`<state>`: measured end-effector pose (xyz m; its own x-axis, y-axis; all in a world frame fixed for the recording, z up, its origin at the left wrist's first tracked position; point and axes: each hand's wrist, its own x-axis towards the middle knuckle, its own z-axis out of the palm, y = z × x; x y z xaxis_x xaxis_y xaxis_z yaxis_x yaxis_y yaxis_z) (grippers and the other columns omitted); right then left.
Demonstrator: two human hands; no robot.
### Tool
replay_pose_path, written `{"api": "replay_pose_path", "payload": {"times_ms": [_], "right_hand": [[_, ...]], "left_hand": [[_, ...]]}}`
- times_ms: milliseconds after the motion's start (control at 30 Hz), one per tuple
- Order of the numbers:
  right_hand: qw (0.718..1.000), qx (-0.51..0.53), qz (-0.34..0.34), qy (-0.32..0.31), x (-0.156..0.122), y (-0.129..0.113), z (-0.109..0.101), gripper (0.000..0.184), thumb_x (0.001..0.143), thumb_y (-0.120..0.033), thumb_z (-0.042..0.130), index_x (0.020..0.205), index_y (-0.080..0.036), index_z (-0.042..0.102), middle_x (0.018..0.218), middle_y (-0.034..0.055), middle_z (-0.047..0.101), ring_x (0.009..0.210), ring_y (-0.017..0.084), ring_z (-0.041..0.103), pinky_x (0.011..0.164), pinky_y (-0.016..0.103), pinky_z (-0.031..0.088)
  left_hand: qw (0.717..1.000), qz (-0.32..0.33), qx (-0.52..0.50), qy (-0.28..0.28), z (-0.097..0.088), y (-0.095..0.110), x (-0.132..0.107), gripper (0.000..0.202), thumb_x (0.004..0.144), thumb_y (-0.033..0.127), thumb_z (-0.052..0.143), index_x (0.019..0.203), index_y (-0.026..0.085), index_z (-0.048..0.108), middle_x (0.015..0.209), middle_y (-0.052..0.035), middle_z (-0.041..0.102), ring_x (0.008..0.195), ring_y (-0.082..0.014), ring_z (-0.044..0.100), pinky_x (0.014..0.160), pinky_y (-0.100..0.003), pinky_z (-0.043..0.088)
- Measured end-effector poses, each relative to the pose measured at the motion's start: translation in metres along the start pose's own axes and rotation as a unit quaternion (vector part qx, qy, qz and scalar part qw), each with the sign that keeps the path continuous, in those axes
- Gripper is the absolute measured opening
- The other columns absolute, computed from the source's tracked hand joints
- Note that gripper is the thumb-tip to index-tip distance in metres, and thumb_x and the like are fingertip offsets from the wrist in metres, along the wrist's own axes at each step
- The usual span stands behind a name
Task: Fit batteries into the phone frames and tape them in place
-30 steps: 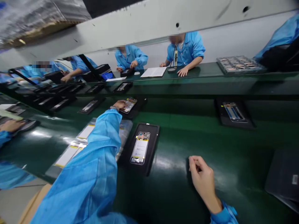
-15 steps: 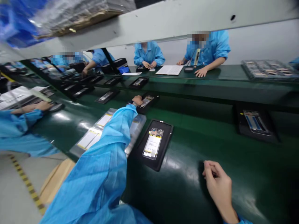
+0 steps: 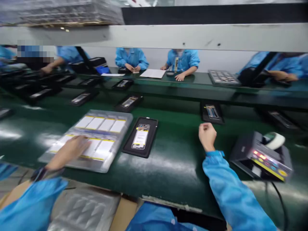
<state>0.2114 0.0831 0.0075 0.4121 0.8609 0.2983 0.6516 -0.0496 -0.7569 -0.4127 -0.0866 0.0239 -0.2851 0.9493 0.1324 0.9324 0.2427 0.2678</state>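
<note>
while the clear tray point(image 3: 109, 161) holds white packs point(image 3: 117, 126), black trays point(image 3: 150, 138) hold phones point(image 3: 141, 138).

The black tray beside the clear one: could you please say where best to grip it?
Probably grip the black tray by its long right rim, from the right: it lies flat, with the clear tray close on its left.

I record, on my remote feed, moderate indoor light, apparently overhead, raising white glare on the green table point(image 3: 173, 179), chiefly far left and centre. I note shade beneath the shelf point(image 3: 187, 90). Motion blur smears the left hand point(image 3: 71, 150). Red lights point(image 3: 260, 155) glow on the tape dispenser point(image 3: 269, 163). I find the outer edges stretched and soft, and pixel blocks point(image 3: 35, 51) at upper left.
</note>
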Motion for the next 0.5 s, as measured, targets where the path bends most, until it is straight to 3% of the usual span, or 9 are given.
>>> {"api": "replay_pose_path", "payload": {"times_ms": [33,100,200,267,367,433,500], "right_hand": [[0.999,-0.032,0.011,0.012,0.014,-0.002,0.002,0.019,0.088,-0.035,0.054,0.091,-0.018,0.063,0.082,0.0103,0.071,0.079,0.026,0.066,0.078,0.036,0.049],[0.995,-0.083,0.026,0.039,0.04,-0.005,0.007,0.02,0.089,-0.027,0.053,0.102,-0.015,0.062,0.099,0.0159,0.071,0.096,0.029,0.064,0.087,0.039,0.046],[0.983,-0.164,0.066,0.053,0.073,-0.007,0.011,0.037,0.087,-0.023,0.06,0.119,-0.005,0.058,0.126,0.028,0.061,0.117,0.034,0.054,0.096,0.042,0.039],[0.976,-0.196,0.095,0.029,0.087,-0.008,0.01,0.053,0.087,-0.024,0.067,0.131,0.002,0.053,0.132,0.0337,0.055,0.123,0.035,0.051,0.099,0.045,0.035],[0.976,-0.184,0.113,-0.009,0.097,-0.011,0.006,0.076,0.083,-0.026,0.078,0.139,0.016,0.048,0.132,0.0452,0.051,0.13,0.044,0.049,0.099,0.052,0.032],[0.975,-0.181,0.126,-0.024,0.103,-0.01,0.006,0.09,0.079,-0.023,0.084,0.143,0.023,0.04,0.132,0.0559,0.043,0.138,0.052,0.042,0.099,0.06,0.03],[0.977,-0.155,0.144,0.014,0.111,-0.007,0.009,0.099,0.074,-0.031,0.09,0.145,0.019,0.043,0.132,0.0606,0.039,0.142,0.056,0.038,0.097,0.068,0.028]], "left_hand": [[0.999,-0.022,-0.014,0.036,0.007,-0.014,-0.014,0.042,0.076,0.064,0.048,0.107,0.041,0.066,0.119,0.0134,0.076,0.133,-0.0355,0.061,0.117,-0.062,0.045],[0.994,-0.052,-0.043,0.085,0.019,-0.025,-0.035,0.048,0.076,0.063,0.049,0.116,0.041,0.066,0.14,0.0122,0.067,0.142,-0.0351,0.053,0.123,-0.056,0.04],[0.986,-0.092,-0.048,0.132,0.026,-0.006,-0.052,0.049,0.079,0.058,0.049,0.122,0.044,0.066,0.157,0.0181,0.049,0.144,-0.0354,0.05,0.122,-0.057,0.041],[0.983,-0.101,-0.046,0.147,0.024,0.015,-0.057,0.044,0.08,0.057,0.048,0.118,0.046,0.066,0.154,0.0222,0.05,0.144,-0.0343,0.052,0.12,-0.058,0.043],[0.982,-0.114,-0.032,0.147,0.018,0.038,-0.059,0.043,0.083,0.051,0.047,0.117,0.036,0.069,0.148,0.0092,0.062,0.141,-0.032,0.054,0.121,-0.051,0.043],[0.984,-0.123,-0.023,0.13,0.014,0.042,-0.059,0.045,0.085,0.044,0.05,0.121,0.023,0.07,0.145,-0.0061,0.064,0.141,-0.033,0.054,0.121,-0.05,0.042],[0.985,-0.12,-0.016,0.119,0.014,0.041,-0.061,0.048,0.087,0.04,0.055,0.127,0.016,0.067,0.148,-0.0155,0.06,0.143,-0.0332,0.052,0.123,-0.049,0.039]]}}
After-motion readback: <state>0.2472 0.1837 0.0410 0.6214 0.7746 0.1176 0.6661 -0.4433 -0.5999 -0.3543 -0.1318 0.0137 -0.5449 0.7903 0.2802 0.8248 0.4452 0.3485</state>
